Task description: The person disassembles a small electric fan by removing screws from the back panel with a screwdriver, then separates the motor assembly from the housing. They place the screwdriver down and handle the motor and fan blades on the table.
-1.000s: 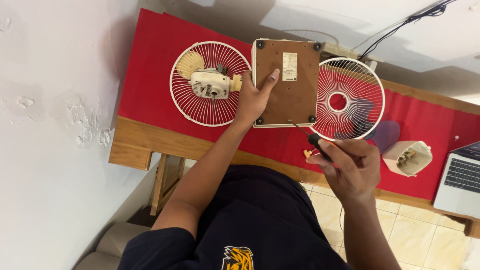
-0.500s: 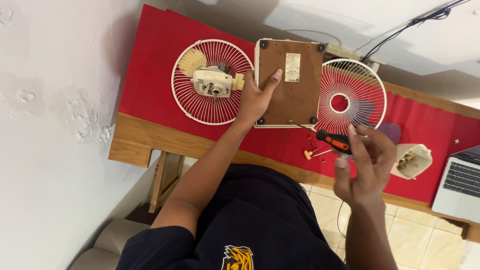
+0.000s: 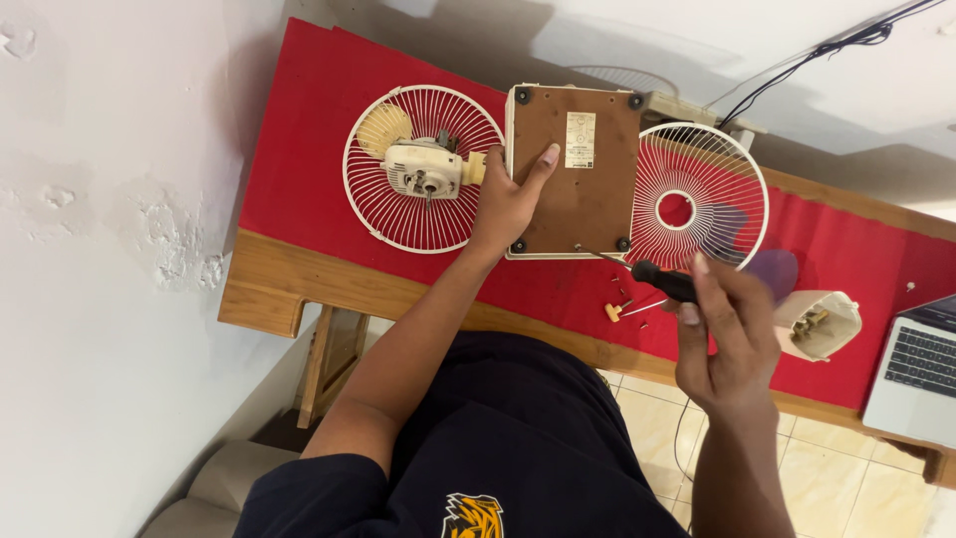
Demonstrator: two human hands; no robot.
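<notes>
A brown fan base (image 3: pixel 588 189) lies bottom-up on the red cloth. My left hand (image 3: pixel 510 196) rests flat on its left edge, steadying it. My right hand (image 3: pixel 725 334) holds a black-handled screwdriver (image 3: pixel 647 277), whose tip points at the base's lower edge near a corner foot. To the left of the base, a white rear fan grille (image 3: pixel 423 167) carries the cream motor (image 3: pixel 426 169). The front grille (image 3: pixel 699 199) lies to the right of the base. Small loose screws and a cream peg (image 3: pixel 619 307) lie on the cloth below the screwdriver.
A cream motor cover (image 3: pixel 819 324) lies open at the right on the red cloth. A laptop (image 3: pixel 921 369) sits at the far right edge. A translucent purple fan blade (image 3: pixel 767 267) lies beside the front grille. A black cable (image 3: pixel 827 45) runs along the wall. The wooden table edge (image 3: pixel 289 289) is near me.
My right hand has risen and turned with the screwdriver, bringing its tip closer to the base's lower edge. The left hand stayed on the base.
</notes>
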